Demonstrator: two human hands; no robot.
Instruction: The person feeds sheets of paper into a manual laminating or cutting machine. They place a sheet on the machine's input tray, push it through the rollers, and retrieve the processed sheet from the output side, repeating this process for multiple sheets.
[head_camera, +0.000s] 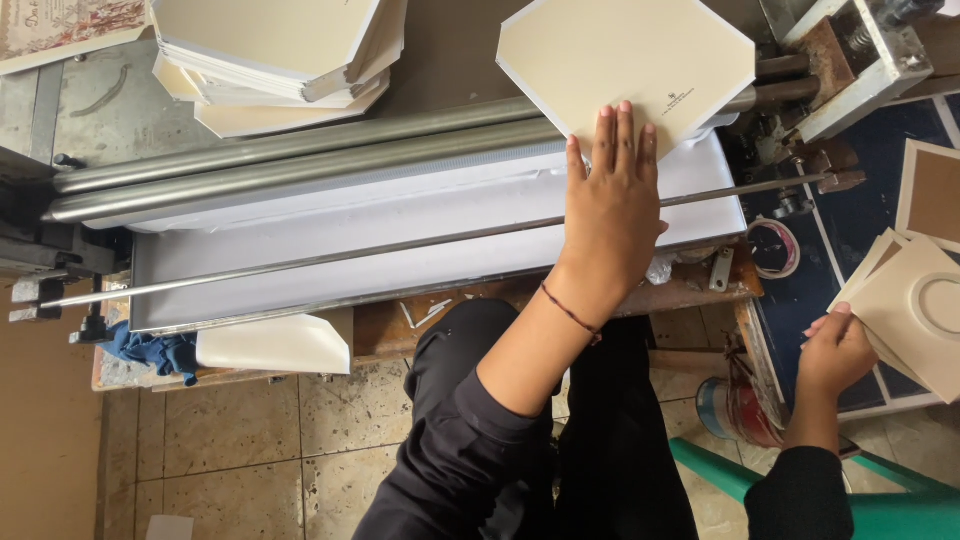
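The floor (250, 430) is made of old stone tiles, and a long machine sits above it with two grey metal rollers (300, 150) and a white tray (330, 250). A thin metal rod (400, 250) lies across the tray.

The left hand (612, 215) lies flat with its fingers (625, 135) straight and close together. It is not gripping anything. The fingertips press on the near edge of a cream card (625, 60) with cut corners. The card lies past the fingertips, over the rollers at the far end of the machine. The palm rests over the white tray, and the thin rod passes under the hand. A thin dark string is tied around the wrist.

The right hand (835, 350) is far off to the side, well apart from the left hand. Its fingers curl around the edge of a small stack of cream cards (915, 310), and the thumb lies on top. The top card has a round ring pressed into it.

Far from both hands, a big pile of the same cards (280, 60) sits behind the rollers. A blue cloth (150, 350) hangs at the near corner of the machine. A roll of tape (775, 248) lies between the two hands. A green chair (800, 490) is below the right hand.
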